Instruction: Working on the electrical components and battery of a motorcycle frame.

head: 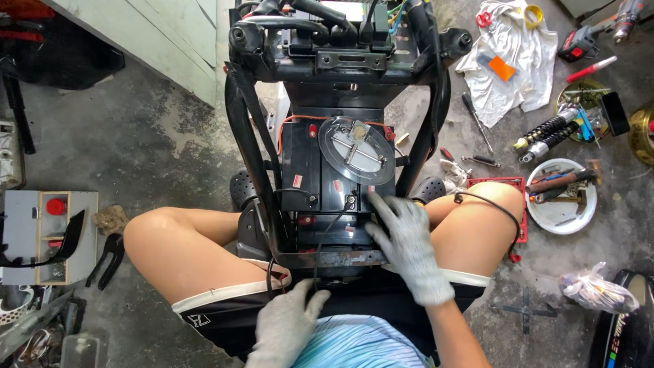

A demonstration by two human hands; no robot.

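Note:
I sit on the floor with a black vehicle frame (245,129) between my knees. Black batteries (320,170) sit inside it, with red wiring and a round clear disc (356,150) lying on top. My right hand (407,247), in a grey glove, reaches onto the near battery's edge, fingers spread by its terminals. My left hand (286,326), also gloved, rests low by my lap, touching a black cable (319,238) that runs up to the batteries. Whether it grips the cable is hidden.
A white cloth (511,61) with scissors and tape lies at the back right. Nearby lie screwdrivers, shock springs (548,133) and a white bowl of tools (562,204). A red tray (521,204) sits by my right knee. A grey box (41,235) stands left.

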